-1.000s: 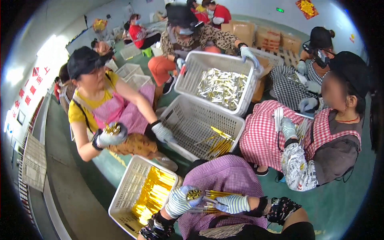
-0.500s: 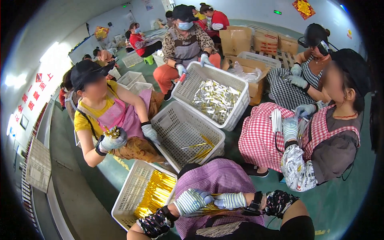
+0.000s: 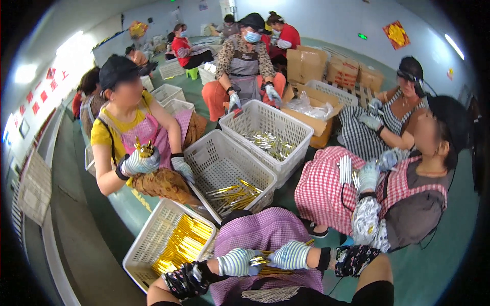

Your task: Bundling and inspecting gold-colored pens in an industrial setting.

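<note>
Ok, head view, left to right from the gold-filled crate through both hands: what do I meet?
Gold-filled crate, left hand, gold stick ends, right hand, dark right sleeve.

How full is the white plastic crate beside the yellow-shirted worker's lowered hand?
Mostly empty: thin gold sticks lie toward the near end of the white plastic crate, bare bottom showing behind them.

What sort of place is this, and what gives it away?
Probably a factory workshop, for manual work: perforated plastic crate full of shiny gold rods, seated co-workers in gloves and aprons, cardboard cartons behind.
</note>
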{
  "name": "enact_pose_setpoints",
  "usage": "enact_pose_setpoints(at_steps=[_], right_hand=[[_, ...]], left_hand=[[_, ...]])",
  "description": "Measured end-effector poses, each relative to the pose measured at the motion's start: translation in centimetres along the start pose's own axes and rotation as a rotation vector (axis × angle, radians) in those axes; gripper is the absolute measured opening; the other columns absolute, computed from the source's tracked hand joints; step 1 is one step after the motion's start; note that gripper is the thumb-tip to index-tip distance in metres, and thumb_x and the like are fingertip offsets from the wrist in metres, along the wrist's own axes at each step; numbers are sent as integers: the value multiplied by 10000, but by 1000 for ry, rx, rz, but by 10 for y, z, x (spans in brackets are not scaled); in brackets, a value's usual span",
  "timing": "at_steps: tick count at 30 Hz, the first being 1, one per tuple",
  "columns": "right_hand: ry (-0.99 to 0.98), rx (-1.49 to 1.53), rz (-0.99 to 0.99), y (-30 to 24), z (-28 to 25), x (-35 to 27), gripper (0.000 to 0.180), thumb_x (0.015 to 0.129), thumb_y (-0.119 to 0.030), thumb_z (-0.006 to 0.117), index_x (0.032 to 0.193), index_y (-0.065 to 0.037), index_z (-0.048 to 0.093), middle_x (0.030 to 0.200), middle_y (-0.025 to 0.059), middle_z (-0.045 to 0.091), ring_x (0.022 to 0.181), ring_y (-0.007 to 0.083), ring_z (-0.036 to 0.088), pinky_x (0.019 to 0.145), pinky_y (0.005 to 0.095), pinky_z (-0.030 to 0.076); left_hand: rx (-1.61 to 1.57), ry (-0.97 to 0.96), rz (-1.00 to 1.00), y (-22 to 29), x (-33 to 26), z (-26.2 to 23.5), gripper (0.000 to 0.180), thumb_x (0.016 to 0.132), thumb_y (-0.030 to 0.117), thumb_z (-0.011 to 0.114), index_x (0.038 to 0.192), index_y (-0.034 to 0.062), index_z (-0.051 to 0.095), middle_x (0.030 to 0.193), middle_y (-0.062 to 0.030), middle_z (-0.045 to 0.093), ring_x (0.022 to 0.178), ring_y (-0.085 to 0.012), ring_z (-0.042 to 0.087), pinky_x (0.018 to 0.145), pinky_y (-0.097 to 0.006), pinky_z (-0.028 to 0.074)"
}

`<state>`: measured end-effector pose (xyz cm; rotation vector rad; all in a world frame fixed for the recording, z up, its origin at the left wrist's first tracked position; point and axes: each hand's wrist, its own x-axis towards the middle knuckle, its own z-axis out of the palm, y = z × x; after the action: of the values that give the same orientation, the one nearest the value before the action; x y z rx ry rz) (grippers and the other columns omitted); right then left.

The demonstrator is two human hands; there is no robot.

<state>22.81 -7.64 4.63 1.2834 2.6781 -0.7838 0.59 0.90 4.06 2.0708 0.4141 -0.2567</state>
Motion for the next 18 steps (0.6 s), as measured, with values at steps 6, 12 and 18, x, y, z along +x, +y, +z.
enact_pose_setpoints(at_steps=[6,12,18], right_hand=[[155,-175,-190,-4,-19,5,265,952,-300,420,859,-96,560,653,93,610,567,288,631,434,419,455],[4,-77,-82,-11,-25,17,301,977,-322,408,944,-82,586,762,142,652,627,320,642,536,437,507],[-76,226,-7,4,-14,19,270,943,-221,519,1150,-59,581,873,151,679,689,303,663,586,380,540]], left_hand=[[-1002,-300,-238,-27,-17,4,284,878,285,671,989,25,644,813,-56,653,653,-107,604,576,-227,509],[-327,3,-15,-1,-39,-15,335,857,316,659,1052,46,626,695,-87,643,558,-214,616,523,-304,503],[554,339,238,0,-33,-9,372,826,340,646,1093,86,588,669,-152,629,608,-349,627,501,-415,483]])
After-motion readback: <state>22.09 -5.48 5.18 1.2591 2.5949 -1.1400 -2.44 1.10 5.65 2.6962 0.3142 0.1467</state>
